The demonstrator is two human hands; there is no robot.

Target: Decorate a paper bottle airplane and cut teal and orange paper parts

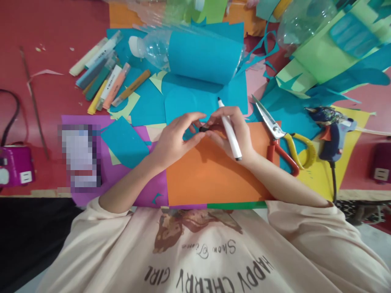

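My right hand [233,128] holds a white marker [230,136] slanted between thumb and fingers. Its narrow dark tip points away from me and its black end toward my wrist. My left hand [180,132] is closed in a pinch on a small black piece [203,129] that looks like the marker's cap. The fingertips of both hands meet around this piece and partly hide it. Beneath the hands lies an orange sheet [195,175], with blue paper [186,101] just beyond it.
A plastic bottle wrapped in blue paper [204,55] lies at the back. Several markers [106,77] are piled at left, above a blurred phone [81,156]. Scissors [275,132] and a glue gun [334,138] with a cord lie at right. Green and blue paper cutouts [326,65] fill the back right.
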